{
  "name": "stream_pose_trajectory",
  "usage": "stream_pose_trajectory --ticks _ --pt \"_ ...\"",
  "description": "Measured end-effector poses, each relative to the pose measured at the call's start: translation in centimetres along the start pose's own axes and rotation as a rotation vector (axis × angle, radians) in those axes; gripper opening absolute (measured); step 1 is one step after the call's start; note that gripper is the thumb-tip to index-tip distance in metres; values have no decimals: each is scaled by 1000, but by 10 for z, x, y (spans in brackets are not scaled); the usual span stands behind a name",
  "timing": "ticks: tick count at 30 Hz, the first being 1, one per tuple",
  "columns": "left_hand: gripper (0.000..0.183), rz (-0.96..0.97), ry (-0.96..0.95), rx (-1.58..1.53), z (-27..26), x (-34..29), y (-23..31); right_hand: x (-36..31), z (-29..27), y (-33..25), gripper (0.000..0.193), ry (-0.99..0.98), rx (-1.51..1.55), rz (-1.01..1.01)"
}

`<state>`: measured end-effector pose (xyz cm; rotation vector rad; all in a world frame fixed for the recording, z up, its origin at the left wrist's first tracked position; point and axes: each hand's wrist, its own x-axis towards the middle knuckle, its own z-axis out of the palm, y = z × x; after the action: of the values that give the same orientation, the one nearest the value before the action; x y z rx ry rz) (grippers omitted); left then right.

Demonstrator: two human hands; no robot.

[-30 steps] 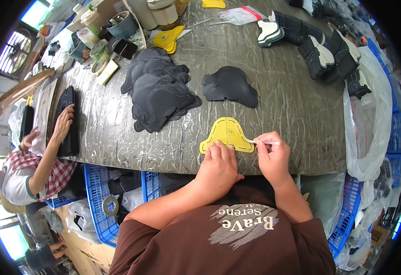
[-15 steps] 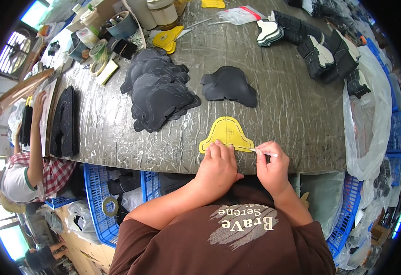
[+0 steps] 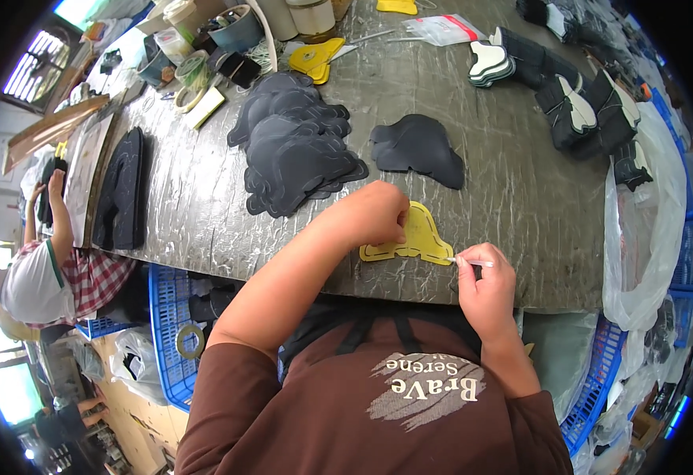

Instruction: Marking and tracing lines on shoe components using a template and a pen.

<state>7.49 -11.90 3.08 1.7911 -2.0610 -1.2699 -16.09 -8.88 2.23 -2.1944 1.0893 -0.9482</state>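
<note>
A yellow bell-shaped template (image 3: 421,229) with dashed slots along its edge lies near the table's front edge. My left hand (image 3: 374,214) is curled over its upper left side, fingertips bent down against it; whether they pinch anything is hidden. In my right hand (image 3: 489,281) a thin white marking pen (image 3: 473,262) is pinched, its tip at the template's lower right corner. Just beyond lies a loose dark rounded piece (image 3: 419,150). To its left is a heap of similar dark cut pieces (image 3: 295,154), several with pale outlines.
Tied black bundles with white pieces (image 3: 572,119) lie at the far right, near a clear plastic bag (image 3: 643,261). Pots (image 3: 235,30), tape rolls and another yellow template (image 3: 315,57) stand far left. Blue crates (image 3: 174,332) sit below the table edge. A co-worker (image 3: 41,277) works at left.
My left hand has gone from lying flat on the template's lower edge to curling over its upper left side. My right hand keeps the pen at the corner. The whole view has shifted slightly.
</note>
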Motion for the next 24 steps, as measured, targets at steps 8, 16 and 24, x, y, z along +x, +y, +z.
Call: stream_pose_trajectory --ticks 8,16,24 --pt "19 32 43 67 1 1 0 23 43 -23 15 -200 281 -160" --pt "21 34 51 62 2 3 -3 29 64 -30 16 -165 236 -193" --pt "22 54 39 74 2 4 -3 26 64 -29 16 -193 167 -256"
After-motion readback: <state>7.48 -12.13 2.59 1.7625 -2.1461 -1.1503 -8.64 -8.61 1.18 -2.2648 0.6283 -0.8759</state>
